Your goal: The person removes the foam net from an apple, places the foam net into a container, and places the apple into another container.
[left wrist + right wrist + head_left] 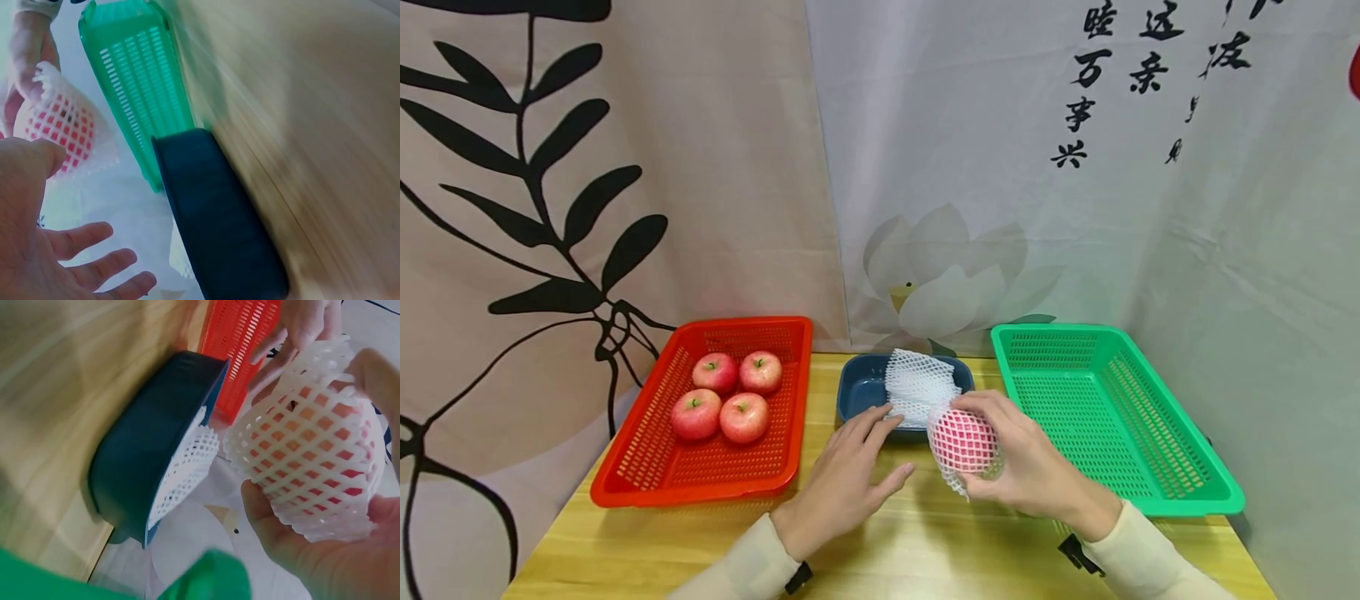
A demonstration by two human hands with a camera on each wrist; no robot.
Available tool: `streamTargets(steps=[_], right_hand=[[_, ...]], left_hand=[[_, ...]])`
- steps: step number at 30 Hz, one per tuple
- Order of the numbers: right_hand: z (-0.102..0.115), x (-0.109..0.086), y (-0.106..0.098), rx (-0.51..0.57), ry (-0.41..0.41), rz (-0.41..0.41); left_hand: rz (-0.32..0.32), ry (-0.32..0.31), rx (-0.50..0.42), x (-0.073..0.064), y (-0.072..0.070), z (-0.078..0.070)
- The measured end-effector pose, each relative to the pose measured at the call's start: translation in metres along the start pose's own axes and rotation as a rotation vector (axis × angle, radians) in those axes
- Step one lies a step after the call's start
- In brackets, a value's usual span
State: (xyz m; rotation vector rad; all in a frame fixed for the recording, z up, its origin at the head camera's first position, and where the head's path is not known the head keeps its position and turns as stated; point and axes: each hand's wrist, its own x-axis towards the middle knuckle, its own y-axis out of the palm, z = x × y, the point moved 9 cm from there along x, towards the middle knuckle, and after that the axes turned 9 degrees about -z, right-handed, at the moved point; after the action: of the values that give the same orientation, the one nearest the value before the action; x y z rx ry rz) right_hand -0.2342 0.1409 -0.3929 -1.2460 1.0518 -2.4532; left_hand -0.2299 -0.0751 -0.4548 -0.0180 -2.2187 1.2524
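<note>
My right hand [1026, 467] grips an apple [964, 442] wrapped in a white foam net [300, 456], held up in front of the blue bin. Red skin shows through the mesh. To its left, my left hand [850, 475] is spread with its fingers straight and nothing in its grasp; in the left wrist view its thumb overlaps the netted apple. Behind both hands stands the dark blue bin [861, 392], with more white foam nets [917, 383] lying in it and sticking up over its rim.
A red basket [700, 487] on the left holds several bare apples [745, 418]. On the right stands a green basket [1187, 500] with perforated walls. All rest on a wooden table [910, 542], with a printed curtain [745, 167] behind.
</note>
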Motion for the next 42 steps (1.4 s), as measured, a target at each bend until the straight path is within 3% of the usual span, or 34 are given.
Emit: streamTargets(steps=[11,21,26,34,42], right_hand=[[0.012,-0.004,0.037,-0.018,-0.080,0.076],[0.016,-0.013,0.075,-0.008,-0.117,0.199],[0.015,-0.015,0.091,-0.005,-0.135,0.245],[0.009,-0.022,0.107,0.008,-0.130,0.316],[0.003,-0.030,0.108,0.044,-0.070,0.398]], left_hand=[[-0.002,-0.048,0.032,-0.010,-0.020,0.017],[-0.021,-0.040,-0.002,-0.018,-0.037,0.013],[0.023,-0.072,-0.060,-0.025,-0.033,0.008],[0.025,-0.080,-0.076,-0.033,-0.017,0.006],[0.020,-0.089,-0.075,-0.038,-0.007,0.012]])
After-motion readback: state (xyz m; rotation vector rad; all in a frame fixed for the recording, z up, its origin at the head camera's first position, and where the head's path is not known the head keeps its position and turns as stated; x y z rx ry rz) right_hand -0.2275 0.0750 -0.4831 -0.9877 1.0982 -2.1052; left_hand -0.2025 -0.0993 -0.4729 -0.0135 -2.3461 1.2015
